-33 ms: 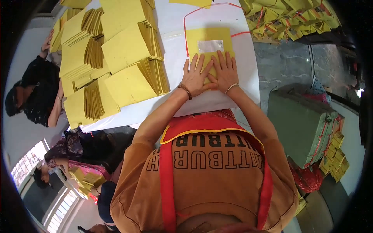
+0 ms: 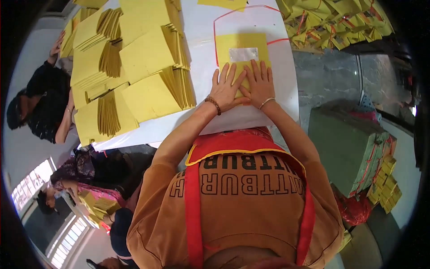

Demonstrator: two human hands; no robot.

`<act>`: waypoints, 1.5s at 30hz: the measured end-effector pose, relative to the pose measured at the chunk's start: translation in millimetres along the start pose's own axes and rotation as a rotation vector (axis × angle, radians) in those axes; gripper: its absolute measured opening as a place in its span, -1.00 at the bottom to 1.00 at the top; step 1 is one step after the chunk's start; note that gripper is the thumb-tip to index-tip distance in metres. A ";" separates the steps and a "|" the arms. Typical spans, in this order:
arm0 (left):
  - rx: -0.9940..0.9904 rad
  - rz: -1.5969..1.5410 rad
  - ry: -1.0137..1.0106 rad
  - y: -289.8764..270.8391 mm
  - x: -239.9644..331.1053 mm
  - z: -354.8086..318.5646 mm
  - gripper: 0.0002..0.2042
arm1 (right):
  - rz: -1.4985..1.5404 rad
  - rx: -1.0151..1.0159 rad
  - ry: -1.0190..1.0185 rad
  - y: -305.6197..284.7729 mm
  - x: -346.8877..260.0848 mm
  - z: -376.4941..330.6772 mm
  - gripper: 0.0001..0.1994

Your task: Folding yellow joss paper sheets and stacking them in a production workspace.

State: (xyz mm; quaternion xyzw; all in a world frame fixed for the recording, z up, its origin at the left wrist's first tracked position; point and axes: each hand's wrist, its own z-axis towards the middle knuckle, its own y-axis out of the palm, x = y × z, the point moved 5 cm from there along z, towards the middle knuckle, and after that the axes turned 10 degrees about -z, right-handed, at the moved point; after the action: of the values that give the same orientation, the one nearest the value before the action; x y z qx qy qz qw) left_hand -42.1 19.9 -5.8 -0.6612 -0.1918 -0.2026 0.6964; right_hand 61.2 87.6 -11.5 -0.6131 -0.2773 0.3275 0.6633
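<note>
On the white tabletop (image 2: 201, 54), a yellow paper sheet (image 2: 226, 41) lies flat with a silvery rectangle (image 2: 243, 54) on it. My left hand (image 2: 225, 89) presses flat on its near part, fingers stretched and spread. Beside it, my right hand (image 2: 260, 86) also lies flat on the sheet, fingers pointing away from me. The thumbs and inner fingers of both hands come together near the middle. A thin red string (image 2: 216, 36) runs around the sheet's left side and beyond it, and its end reappears at the right. What lies beneath my palms is hidden.
Fanned stacks of folded yellow paper (image 2: 150, 51) cover the table's left side. Bundles tied with red string (image 2: 333, 22) are heaped at the far right. A large green box (image 2: 342, 148) stands right of me. Several people, one in black (image 2: 42, 96), are at the left.
</note>
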 end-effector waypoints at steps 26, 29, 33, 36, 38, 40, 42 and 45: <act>0.164 -0.001 -0.030 -72.7 72.0 8.1 -0.54 | 1.634 0.312 0.541 -58.3 78.9 24.6 -0.54; 0.517 -0.155 0.174 -152.0 103.9 -36.7 -0.60 | 1.269 0.674 0.256 -85.5 67.6 21.9 -0.59; 0.835 0.206 0.084 -225.0 59.4 -113.3 -0.61 | 1.000 0.291 -0.149 -97.4 -32.9 19.9 -0.60; 0.872 0.104 -0.165 -238.2 -2.6 -154.0 -0.58 | 0.533 0.270 -0.786 -137.0 -130.2 14.1 -0.57; 0.792 0.219 -0.153 -235.4 -15.8 -161.6 -0.55 | 0.503 0.278 -0.779 -124.2 -155.8 22.4 -0.58; 0.655 0.308 -0.123 -220.8 -22.5 -154.4 -0.51 | 0.466 0.268 -0.767 -100.4 -164.0 29.9 -0.59; 0.587 0.377 -0.100 -205.2 -28.9 -153.7 -0.51 | 0.393 0.187 -0.711 -78.5 -167.4 32.2 -0.63; 0.323 0.324 -0.180 -171.9 -49.1 -153.3 -0.51 | 0.418 0.127 -0.687 -64.2 -166.8 32.7 -0.68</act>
State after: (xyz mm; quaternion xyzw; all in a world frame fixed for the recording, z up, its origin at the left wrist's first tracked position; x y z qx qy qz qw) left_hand -175.8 -139.3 104.9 -0.5788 -0.1744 0.0046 0.7966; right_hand -63.2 -23.1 61.1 -0.4691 -0.3314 0.6573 0.4879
